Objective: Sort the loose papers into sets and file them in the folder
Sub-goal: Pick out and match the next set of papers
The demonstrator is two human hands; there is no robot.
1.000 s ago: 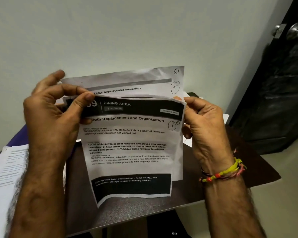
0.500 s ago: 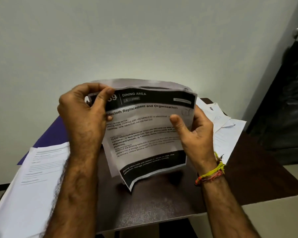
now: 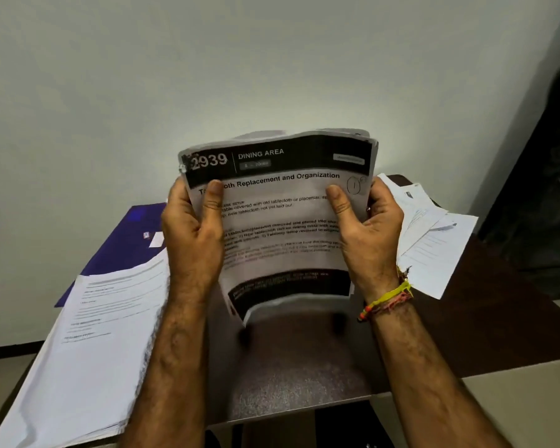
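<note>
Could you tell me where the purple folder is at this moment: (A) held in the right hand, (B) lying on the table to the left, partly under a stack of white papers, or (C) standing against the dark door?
B: the purple folder lies flat on the table at left, its near part covered by the stack of white papers.

Single head-worn wide view, looking forward and down from close above the dark table (image 3: pixel 304 376). Both forearms enter from the bottom edge; pale wall (image 3: pixel 207 76) fills the upper half, bent by the lens. No second view to overlap.
</note>
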